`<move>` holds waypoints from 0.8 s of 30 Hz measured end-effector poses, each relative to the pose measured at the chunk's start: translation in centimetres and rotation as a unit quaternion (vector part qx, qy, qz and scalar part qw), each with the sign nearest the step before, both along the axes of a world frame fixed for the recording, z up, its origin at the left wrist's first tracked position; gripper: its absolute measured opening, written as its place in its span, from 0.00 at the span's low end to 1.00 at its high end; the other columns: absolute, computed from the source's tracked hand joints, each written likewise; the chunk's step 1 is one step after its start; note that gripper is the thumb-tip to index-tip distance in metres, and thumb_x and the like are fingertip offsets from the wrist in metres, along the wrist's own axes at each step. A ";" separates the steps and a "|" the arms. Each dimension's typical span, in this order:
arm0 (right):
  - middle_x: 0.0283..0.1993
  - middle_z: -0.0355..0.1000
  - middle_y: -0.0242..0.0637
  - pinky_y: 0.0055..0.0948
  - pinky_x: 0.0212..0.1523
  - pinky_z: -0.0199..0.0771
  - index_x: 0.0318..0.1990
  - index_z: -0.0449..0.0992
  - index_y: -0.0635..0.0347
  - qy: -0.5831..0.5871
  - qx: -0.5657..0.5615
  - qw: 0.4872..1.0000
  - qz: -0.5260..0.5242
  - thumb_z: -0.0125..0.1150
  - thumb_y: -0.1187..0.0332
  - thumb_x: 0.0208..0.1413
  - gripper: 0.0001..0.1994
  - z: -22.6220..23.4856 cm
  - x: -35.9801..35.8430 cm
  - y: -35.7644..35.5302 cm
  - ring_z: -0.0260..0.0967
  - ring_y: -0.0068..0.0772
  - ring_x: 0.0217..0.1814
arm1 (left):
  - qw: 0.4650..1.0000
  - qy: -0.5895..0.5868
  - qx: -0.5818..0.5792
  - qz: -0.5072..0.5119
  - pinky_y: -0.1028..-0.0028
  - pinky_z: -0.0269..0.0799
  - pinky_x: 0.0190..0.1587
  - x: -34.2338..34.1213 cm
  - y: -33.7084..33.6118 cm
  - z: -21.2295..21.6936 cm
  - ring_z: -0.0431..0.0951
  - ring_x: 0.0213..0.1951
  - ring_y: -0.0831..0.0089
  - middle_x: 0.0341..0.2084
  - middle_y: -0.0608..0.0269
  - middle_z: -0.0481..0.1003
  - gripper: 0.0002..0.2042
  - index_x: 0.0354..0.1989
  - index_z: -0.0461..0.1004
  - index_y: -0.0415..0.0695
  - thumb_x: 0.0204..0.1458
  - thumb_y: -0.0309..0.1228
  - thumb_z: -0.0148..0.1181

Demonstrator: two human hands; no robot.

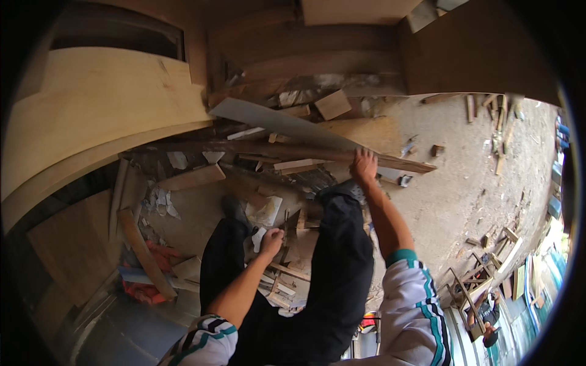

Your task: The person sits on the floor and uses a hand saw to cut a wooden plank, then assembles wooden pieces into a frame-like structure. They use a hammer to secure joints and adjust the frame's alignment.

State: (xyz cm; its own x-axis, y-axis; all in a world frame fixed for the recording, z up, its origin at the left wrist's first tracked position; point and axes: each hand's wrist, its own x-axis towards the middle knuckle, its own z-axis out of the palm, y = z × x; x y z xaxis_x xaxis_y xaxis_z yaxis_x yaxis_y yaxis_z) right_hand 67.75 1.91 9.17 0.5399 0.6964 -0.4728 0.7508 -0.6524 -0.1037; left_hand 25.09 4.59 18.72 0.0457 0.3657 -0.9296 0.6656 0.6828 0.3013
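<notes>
My right hand (364,166) is closed around a long brown wooden plank (293,150), near the plank's right end. The plank lies across the view, and its left part reaches below the edge of a pale wooden panel. A flat grey board (268,119) slants down toward the same hand and meets the plank there. Between my knees, my left hand (271,242) has its fingers curled together. A thin upright piece shows just above those fingers, but whether they hold it is unclear. Wood scraps (296,244) lie beneath that hand.
A large pale wooden panel (104,97) stands at the left. Brown wooden furniture (482,55) borders the far side. Offcuts (192,177) and a red cloth (160,256) litter the floor around my feet. Wooden frames (473,283) and another person (488,311) are at the lower right.
</notes>
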 end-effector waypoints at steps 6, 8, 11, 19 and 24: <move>0.47 0.75 0.42 0.46 0.55 0.67 0.46 0.74 0.54 0.005 0.062 0.996 0.068 0.63 0.58 0.57 0.14 -6.9 1.7 -0.8 0.71 0.48 0.54 | 0.999 -0.020 0.037 -0.023 0.71 0.72 0.42 6.0 5.8 -3.7 0.78 0.41 0.70 0.42 0.58 0.77 0.20 0.55 0.71 0.38 0.63 0.41 0.57; 0.43 0.75 0.41 0.43 0.53 0.68 0.43 0.76 0.54 0.080 0.070 0.989 0.102 0.62 0.59 0.58 0.12 -5.7 2.0 -0.6 0.72 0.47 0.51 | 0.996 -0.043 0.071 0.017 0.66 0.72 0.53 6.8 8.2 -3.3 0.77 0.47 0.64 0.48 0.49 0.75 0.24 0.58 0.69 0.33 0.65 0.44 0.54; 0.38 0.75 0.38 0.43 0.48 0.70 0.38 0.77 0.53 0.140 0.110 0.973 0.149 0.60 0.61 0.59 0.07 -3.6 1.7 -2.1 0.73 0.45 0.45 | 0.994 -0.008 0.079 0.074 0.64 0.71 0.57 7.9 10.1 -2.5 0.75 0.54 0.60 0.55 0.45 0.72 0.29 0.62 0.63 0.34 0.65 0.49 0.52; 0.34 0.74 0.33 0.38 0.38 0.74 0.39 0.77 0.53 0.083 0.195 0.964 0.161 0.65 0.61 0.56 0.09 13.2 -2.2 -2.9 0.74 0.39 0.39 | 0.958 0.008 0.059 0.282 0.58 0.68 0.62 9.9 15.0 1.0 0.69 0.62 0.55 0.68 0.52 0.56 0.49 0.73 0.48 0.45 0.52 0.68 0.56; 0.32 0.74 0.33 0.38 0.37 0.74 0.38 0.77 0.53 0.066 0.181 0.967 0.167 0.65 0.61 0.55 0.09 21.2 -1.3 0.5 0.75 0.38 0.39 | 0.945 -0.037 0.119 0.303 0.55 0.65 0.62 12.7 18.5 3.3 0.66 0.63 0.54 0.68 0.49 0.56 0.48 0.72 0.49 0.41 0.54 0.67 0.54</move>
State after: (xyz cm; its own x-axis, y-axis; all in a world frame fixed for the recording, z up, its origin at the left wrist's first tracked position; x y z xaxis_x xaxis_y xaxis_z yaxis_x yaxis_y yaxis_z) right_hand 66.43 2.44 30.37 0.2075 0.9545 -0.2142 0.8785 -0.2781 -0.3885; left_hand 37.78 23.06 22.07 -0.1771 0.5445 -0.8198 0.1459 0.8383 0.5253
